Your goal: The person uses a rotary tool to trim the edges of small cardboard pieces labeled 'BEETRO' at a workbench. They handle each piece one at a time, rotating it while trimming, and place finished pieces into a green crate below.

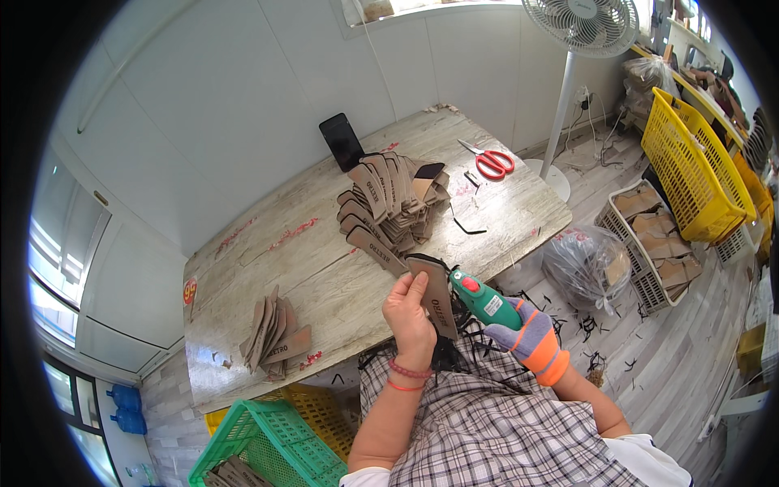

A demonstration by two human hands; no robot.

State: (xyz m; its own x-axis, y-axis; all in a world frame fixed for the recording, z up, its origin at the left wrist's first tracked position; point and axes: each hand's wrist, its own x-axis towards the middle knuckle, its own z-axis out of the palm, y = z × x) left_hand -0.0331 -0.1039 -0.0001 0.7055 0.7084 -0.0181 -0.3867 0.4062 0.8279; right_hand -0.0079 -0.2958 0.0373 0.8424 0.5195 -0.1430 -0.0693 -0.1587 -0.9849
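Note:
My left hand point(410, 312) pinches a brown shoe insole point(436, 296) and holds it upright over my lap at the table's near edge. My right hand point(531, 337), in a grey and orange glove, grips a green electric cutting tool point(485, 300) with a red button; its tip touches the insole's right edge. Just beyond, on the wooden table point(324, 276), stands a tall stack of brown insoles point(388, 211). A smaller pile of insoles point(274, 333) lies at the table's left end.
Red-handled scissors point(492, 162) and a black phone point(341, 140) lie at the table's far side. A green basket point(272, 446) with insoles sits at my left, a yellow crate point(694, 174), a white basket point(649, 235), a plastic bag point(586, 260) and a fan point(580, 24) to the right.

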